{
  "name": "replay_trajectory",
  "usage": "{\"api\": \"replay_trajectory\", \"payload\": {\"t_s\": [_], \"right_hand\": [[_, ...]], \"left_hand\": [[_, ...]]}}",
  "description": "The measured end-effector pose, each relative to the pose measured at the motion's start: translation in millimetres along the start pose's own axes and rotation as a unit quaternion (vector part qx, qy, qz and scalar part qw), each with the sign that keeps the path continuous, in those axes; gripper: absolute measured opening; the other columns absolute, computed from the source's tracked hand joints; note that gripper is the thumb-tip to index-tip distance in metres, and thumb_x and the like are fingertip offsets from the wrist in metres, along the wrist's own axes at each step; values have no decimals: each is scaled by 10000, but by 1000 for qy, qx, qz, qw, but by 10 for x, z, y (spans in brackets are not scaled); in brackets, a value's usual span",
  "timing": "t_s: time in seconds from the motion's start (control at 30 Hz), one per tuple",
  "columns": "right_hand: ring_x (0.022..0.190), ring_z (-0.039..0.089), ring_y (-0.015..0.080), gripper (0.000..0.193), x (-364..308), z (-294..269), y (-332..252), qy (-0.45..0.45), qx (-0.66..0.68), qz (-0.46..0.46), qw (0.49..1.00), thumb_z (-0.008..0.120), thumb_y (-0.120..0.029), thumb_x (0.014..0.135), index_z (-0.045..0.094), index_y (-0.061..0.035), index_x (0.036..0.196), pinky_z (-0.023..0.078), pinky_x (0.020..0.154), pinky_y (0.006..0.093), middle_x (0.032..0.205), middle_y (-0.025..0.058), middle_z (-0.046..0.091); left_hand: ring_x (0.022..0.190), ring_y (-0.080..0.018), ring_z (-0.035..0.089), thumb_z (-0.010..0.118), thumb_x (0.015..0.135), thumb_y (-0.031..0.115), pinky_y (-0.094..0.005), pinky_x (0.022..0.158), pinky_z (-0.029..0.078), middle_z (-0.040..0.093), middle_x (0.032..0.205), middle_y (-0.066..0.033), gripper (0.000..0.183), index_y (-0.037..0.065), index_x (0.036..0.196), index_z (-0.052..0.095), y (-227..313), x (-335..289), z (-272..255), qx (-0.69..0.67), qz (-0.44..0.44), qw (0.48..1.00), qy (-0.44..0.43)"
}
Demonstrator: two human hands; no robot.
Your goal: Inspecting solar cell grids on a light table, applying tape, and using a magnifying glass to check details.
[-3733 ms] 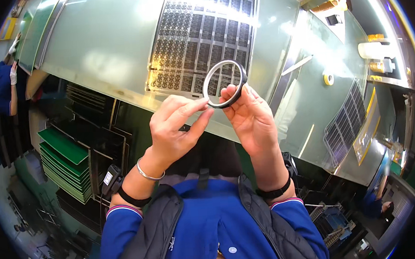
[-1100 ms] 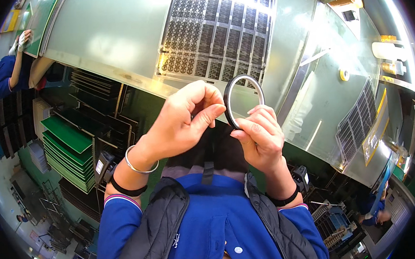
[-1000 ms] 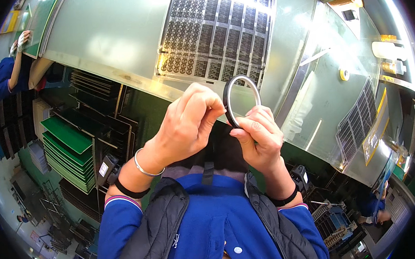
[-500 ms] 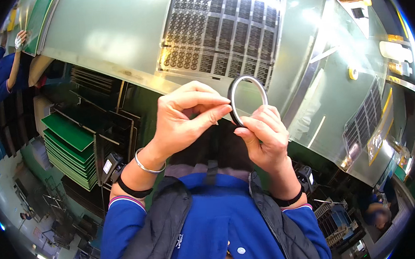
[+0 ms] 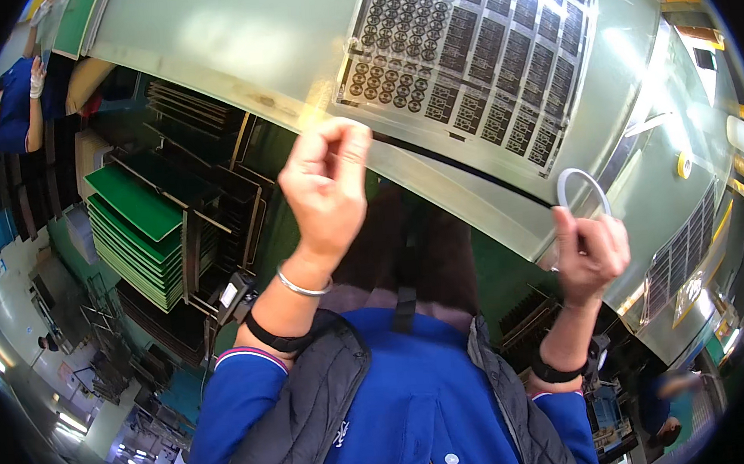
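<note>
A narrow black strip of tape stretches taut between my two hands, over the front edge of the table. My left hand is closed in a pinch on the tape's free end. Farther right, my right hand grips the tape roll, a thin ring with a pale inner core standing up above the fingers. Beyond the strip, a film sheet printed with dark circles and rectangular patterns lies on the glossy table.
At left below the table, a rack holds stacked green boards. Another person with a gloved hand works at the far left, beside a green panel. A yellow tape roll and another patterned sheet lie at right.
My hands have moved apart, drawing a length of black tape off the roll. The right hand went right with the roll. The view has shifted, so the film sheet appears farther right.
</note>
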State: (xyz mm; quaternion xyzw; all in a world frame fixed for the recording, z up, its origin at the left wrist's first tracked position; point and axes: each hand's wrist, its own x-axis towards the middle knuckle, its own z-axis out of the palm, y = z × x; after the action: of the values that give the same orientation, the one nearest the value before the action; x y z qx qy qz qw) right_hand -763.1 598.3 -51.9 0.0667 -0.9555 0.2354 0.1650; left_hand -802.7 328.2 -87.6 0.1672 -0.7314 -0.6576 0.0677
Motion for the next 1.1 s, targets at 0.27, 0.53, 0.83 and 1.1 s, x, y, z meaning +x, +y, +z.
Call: {"api": "replay_trajectory", "payload": {"t_s": [0.27, 0.53, 0.83, 1.1], "right_hand": [[517, 444, 182, 260, -19, -88, 141, -17, -138, 57, 989, 810, -103, 686, 568, -85, 593, 346, 561, 297, 517, 4, 456], [531, 450, 178, 262, -3, 18, 69, -17, -185, 50, 981, 809, -109, 681, 563, -108, 591, 343, 606, 292, 537, -1, 469], [546, 450, 176, 267, 0, 46, 78, -23, -200, 50, 978, 813, -109, 670, 560, -113, 585, 339, 609, 292, 546, -4, 464], [603, 499, 216, 268, -4, 14, 94, -29, -206, 38, 977, 817, -141, 643, 556, -125, 586, 344, 607, 326, 608, 32, 503]], "left_hand": [[1009, -197, 479, 765, 767, 131, -323, 923, 371, 564, 1034, -57, 114, 76, 856, 719, -158, 296, -170, 299, 148, 942, 40], [987, -191, 455, 781, 748, 155, -336, 913, 350, 536, 1005, -28, 122, 79, 817, 716, -204, 313, -153, 313, 147, 938, 35], [1001, -191, 483, 786, 746, 140, -324, 912, 374, 560, 1002, -34, 122, 75, 832, 727, -194, 304, -112, 357, 163, 919, 48], [989, -204, 466, 795, 740, 147, -325, 891, 386, 552, 993, -39, 138, 70, 817, 712, -281, 348, -119, 314, 178, 932, 33]]}}
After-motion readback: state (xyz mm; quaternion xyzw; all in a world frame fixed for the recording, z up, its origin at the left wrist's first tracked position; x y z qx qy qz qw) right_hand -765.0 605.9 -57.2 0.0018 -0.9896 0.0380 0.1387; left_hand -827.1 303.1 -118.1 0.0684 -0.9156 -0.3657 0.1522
